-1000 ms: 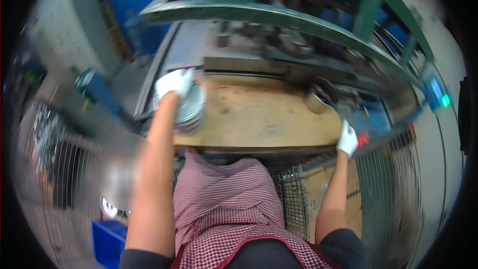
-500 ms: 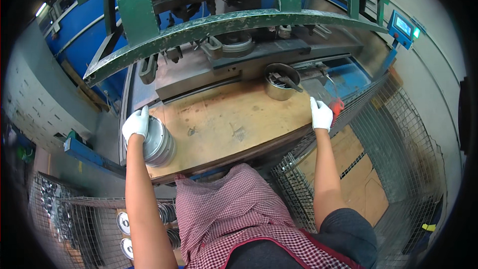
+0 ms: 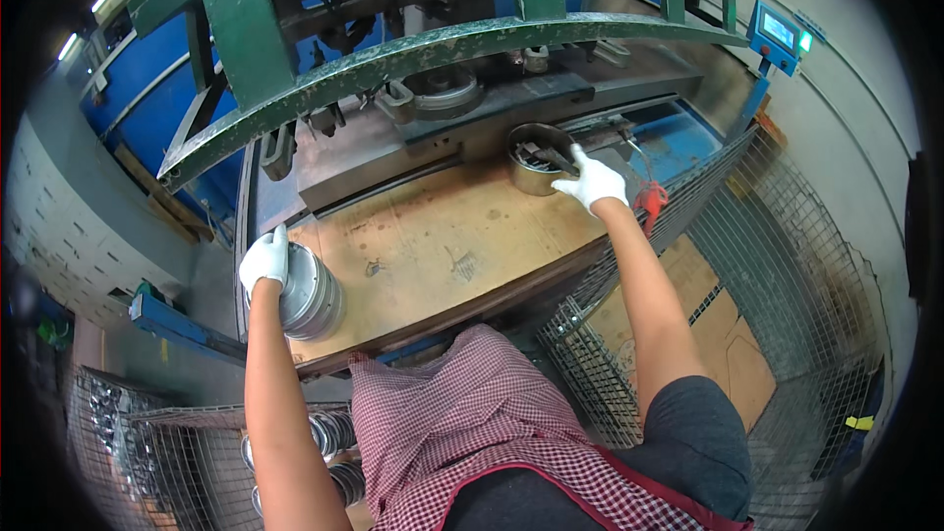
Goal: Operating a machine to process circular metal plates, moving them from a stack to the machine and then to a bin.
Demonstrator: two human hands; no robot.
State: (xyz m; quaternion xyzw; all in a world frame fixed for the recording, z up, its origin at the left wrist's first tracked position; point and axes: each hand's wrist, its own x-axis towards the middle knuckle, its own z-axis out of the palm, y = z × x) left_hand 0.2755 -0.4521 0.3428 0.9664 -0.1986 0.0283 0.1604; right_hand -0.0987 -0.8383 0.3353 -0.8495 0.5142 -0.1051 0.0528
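My left hand [image 3: 264, 259], in a white glove, is at the left side of a stack of round grey metal pieces [image 3: 317, 300]. Its fingers curl against the rim of the stack, partly hidden behind the hand. To the right, my right hand [image 3: 595, 183], also gloved in white, reaches to a round metal pot [image 3: 534, 180]. Thumb and fingers are apart around the dark handle of a tool [image 3: 557, 159] that leans in the pot. Whether they touch it I cannot tell. Dark scraps lie inside the pot.
Both stand on a brown wooden board [image 3: 423, 236]. Behind it is a machine bed under a green frame [image 3: 393, 64] with hanging clamps. A blue control screen [image 3: 777, 34] stands at the far right. Wire cages [image 3: 787, 334] are below, one at left holding metal rings [image 3: 334, 430].
My right hand has left the right end of the board and moved left to the pot, its fingers spreading. My left hand stays at the stack. The whole view has shifted slightly.
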